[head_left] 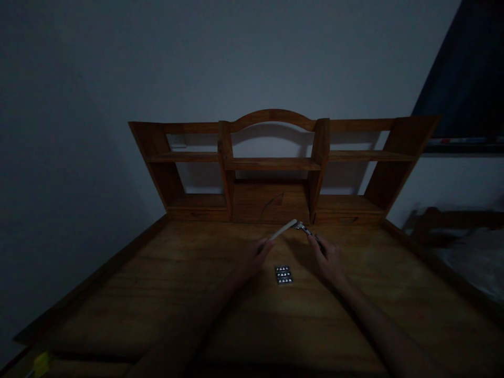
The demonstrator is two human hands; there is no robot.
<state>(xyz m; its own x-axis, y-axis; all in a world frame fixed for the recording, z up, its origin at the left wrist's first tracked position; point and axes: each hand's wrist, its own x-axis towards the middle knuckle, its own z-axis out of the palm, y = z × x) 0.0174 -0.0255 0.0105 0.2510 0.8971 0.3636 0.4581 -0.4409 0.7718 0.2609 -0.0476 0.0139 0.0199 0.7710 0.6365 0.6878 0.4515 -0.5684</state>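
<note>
In the dim head view, my left hand (258,255) is closed around one end of a pale, slim, slightly curved stick (282,230), whose kind I cannot make out. The stick slants up to the right above the desk. My right hand (328,257) grips the handle of what looks like a razor (305,229), with a shiny silver head pointing left. The stick's far tip is close to that head; whether they touch is unclear. Below and between my hands, a small dark rectangle (284,274) with three rows of bright spots lies on the wood.
The wooden desk (177,283) carries a low shelf unit (271,164) along its back edge, against a pale wall (236,58). A yellow item (41,363) shows at the lower left corner. A dark window or panel (468,73) is at the upper right.
</note>
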